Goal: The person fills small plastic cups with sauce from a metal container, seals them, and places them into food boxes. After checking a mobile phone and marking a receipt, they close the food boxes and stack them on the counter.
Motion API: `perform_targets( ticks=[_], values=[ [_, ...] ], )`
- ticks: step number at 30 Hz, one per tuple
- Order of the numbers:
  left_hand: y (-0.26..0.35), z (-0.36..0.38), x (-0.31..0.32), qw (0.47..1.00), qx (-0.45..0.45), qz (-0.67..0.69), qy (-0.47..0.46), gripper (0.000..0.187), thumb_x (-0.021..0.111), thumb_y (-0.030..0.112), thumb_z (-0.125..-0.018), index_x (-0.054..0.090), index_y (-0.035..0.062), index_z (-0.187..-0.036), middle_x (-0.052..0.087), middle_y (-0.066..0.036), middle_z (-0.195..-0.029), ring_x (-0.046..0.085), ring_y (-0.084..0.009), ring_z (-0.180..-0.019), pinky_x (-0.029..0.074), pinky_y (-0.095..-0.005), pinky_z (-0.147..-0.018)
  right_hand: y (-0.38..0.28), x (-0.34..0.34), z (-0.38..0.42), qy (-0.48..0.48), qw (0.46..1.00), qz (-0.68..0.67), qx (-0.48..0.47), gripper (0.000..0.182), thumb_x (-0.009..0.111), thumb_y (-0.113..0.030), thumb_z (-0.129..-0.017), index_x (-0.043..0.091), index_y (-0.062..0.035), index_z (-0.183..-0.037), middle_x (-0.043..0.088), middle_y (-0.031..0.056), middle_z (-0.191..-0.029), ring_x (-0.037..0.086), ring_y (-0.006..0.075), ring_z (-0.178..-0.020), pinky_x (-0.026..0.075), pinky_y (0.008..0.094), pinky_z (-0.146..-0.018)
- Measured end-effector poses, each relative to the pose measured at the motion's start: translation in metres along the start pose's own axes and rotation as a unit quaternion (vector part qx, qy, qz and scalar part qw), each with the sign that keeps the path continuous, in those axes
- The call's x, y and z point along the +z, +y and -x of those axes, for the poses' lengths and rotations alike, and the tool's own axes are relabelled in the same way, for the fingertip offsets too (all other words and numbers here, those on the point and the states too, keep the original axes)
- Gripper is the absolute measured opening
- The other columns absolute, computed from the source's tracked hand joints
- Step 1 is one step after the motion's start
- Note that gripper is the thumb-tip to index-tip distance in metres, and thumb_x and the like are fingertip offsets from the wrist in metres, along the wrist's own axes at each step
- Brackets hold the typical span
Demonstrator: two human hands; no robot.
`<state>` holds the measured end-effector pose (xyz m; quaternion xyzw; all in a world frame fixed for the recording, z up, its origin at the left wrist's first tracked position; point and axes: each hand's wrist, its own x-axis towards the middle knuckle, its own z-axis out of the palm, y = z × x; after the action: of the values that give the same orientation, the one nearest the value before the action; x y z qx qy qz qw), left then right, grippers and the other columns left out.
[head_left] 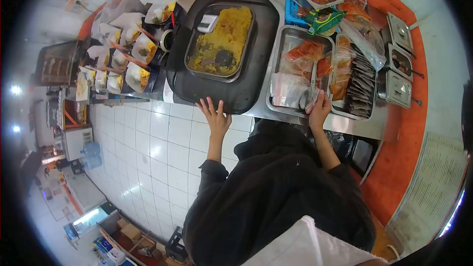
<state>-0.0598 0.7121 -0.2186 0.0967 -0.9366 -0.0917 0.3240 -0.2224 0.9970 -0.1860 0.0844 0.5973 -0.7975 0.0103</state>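
My left hand [215,117] has its fingers spread at the front edge of a large black pan [261,59], with nothing in its grip. In the pan stands a metal tray [235,75] of crumbly yellow food [234,27], with a small white-and-grey box-like object [207,23] on top. My right hand [320,110] pinches a small clear plastic packet [310,102] at the front right corner of another metal tray [272,88]. Inside that tray lie stacked clear packets [288,88] and bags of red-orange food [304,51].
Several open white food boxes [136,77] stand at the left. A tray of dark sachets [362,86], lidded steel containers [398,88] and a blue basket [291,7] are at the right and back. White floor tiles [167,143] lie below the counter.
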Motion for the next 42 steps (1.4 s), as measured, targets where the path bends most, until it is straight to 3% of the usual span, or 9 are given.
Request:
perform_targets(
  ticks=[5, 7, 11, 21, 25, 31, 33, 38, 42],
  values=[
    [0.019, -0.018, -0.022, 0.994, -0.016, 0.042, -0.101, 0.069, 0.065, 0.01, -0.069, 0.044, 0.0118, -0.134, 0.023, -0.021, -0.148, 0.014, -0.0433, -0.138, 0.012, -0.0651, -0.108, -0.013, 0.005, 0.005, 0.011, 0.999, 0.045, -0.003, 0.033, 0.049, -0.028, -0.098, 0.047, -0.0104, -0.069, 0.039, -0.0051, -0.05, 0.038, 0.0043, -0.035, 0.029, 0.0219, -0.032],
    [0.058, -0.046, -0.031, 0.993, -0.024, 0.101, -0.057, 0.058, 0.064, 0.009, -0.073, 0.048, 0.0073, -0.129, 0.036, -0.019, -0.141, 0.033, -0.0381, -0.131, 0.021, -0.0559, -0.108, -0.031, 0.013, 0.011, 0.002, 0.995, 0.095, -0.038, 0.033, 0.05, -0.027, -0.097, 0.048, -0.0096, -0.069, 0.038, -0.0057, -0.05, 0.037, 0.0034, -0.037, 0.029, 0.0213, -0.034],
    [0.158, -0.123, -0.04, 0.844, -0.012, 0.483, -0.233, 0.043, 0.061, -0.002, -0.078, 0.051, 0.0026, -0.12, 0.052, -0.012, -0.122, 0.055, -0.0305, -0.108, 0.043, -0.0371, -0.094, -0.055, 0.029, 0.024, -0.056, 0.956, 0.258, -0.129, 0.023, 0.05, -0.023, -0.097, 0.058, -0.0016, -0.09, 0.047, -0.0032, -0.063, 0.047, 0.0073, -0.057, 0.039, 0.0235, -0.051],
    [0.174, -0.162, -0.02, 0.561, -0.204, 0.7, -0.392, 0.03, 0.052, 0.004, -0.093, 0.043, -0.0003, -0.122, 0.057, -0.011, -0.111, 0.055, -0.0158, -0.109, 0.045, -0.0262, -0.087, -0.114, 0.044, 0.06, -0.054, 0.994, 0.079, -0.054, 0.02, 0.048, -0.01, -0.096, 0.052, -0.0018, -0.114, 0.056, 0.0024, -0.087, 0.053, 0.0071, -0.07, 0.046, 0.0199, -0.061],
    [0.171, -0.153, -0.013, 0.594, -0.19, 0.637, -0.454, 0.023, 0.051, 0.006, -0.094, 0.047, -0.0009, -0.116, 0.061, -0.008, -0.097, 0.058, -0.014, -0.099, 0.045, -0.0241, -0.086, -0.121, 0.021, 0.06, -0.081, 0.985, 0.153, 0.028, 0.018, 0.058, -0.01, -0.091, 0.058, -0.0018, -0.108, 0.055, 0.0011, -0.075, 0.052, 0.0069, -0.062, 0.042, 0.021, -0.053],
    [0.185, -0.16, 0.002, 0.621, -0.088, 0.646, -0.436, 0.008, 0.061, 0.005, -0.088, 0.061, -0.0012, -0.094, 0.06, -0.005, -0.081, 0.057, -0.0112, -0.081, 0.044, -0.0246, -0.076, -0.134, -0.001, 0.046, -0.087, 0.952, 0.279, -0.095, 0.015, 0.066, -0.013, -0.086, 0.063, 0.0003, -0.091, 0.061, 0.0022, -0.074, 0.06, 0.0112, -0.073, 0.044, 0.0218, -0.056],
    [0.202, -0.167, -0.002, 0.747, -0.032, 0.523, -0.408, 0.005, 0.066, 0.002, -0.082, 0.063, -0.0017, -0.084, 0.06, -0.006, -0.079, 0.057, -0.0118, -0.079, 0.043, -0.0251, -0.073, -0.129, -0.004, 0.042, -0.005, 0.986, 0.118, -0.118, 0.016, 0.069, -0.014, -0.083, 0.064, 0.0001, -0.088, 0.064, 0.0047, -0.08, 0.06, 0.0108, -0.076, 0.045, 0.0246, -0.056],
    [0.252, -0.161, 0.014, 0.817, 0.014, 0.458, -0.35, 0.008, 0.068, -0.003, -0.077, 0.06, -0.0023, -0.077, 0.062, -0.005, -0.075, 0.058, -0.0123, -0.073, 0.045, -0.0249, -0.067, -0.147, -0.051, 0.02, -0.148, 0.929, 0.327, -0.093, 0.023, 0.065, -0.019, -0.087, 0.06, 0.0038, -0.09, 0.059, 0.0112, -0.065, 0.06, 0.0144, -0.06, 0.046, 0.0286, -0.057],
    [0.287, -0.162, 0.038, 0.632, -0.158, 0.57, -0.5, 0.012, 0.068, -0.001, -0.082, 0.056, 0.0006, -0.079, 0.066, -0.007, -0.08, 0.061, -0.0095, -0.072, 0.047, -0.0204, -0.065, -0.162, -0.097, -0.003, -0.211, 0.94, 0.265, -0.035, 0.019, 0.051, -0.014, -0.094, 0.059, 0.0026, -0.09, 0.061, 0.0136, -0.067, 0.063, 0.0142, -0.065, 0.046, 0.0313, -0.058]
  ],
)
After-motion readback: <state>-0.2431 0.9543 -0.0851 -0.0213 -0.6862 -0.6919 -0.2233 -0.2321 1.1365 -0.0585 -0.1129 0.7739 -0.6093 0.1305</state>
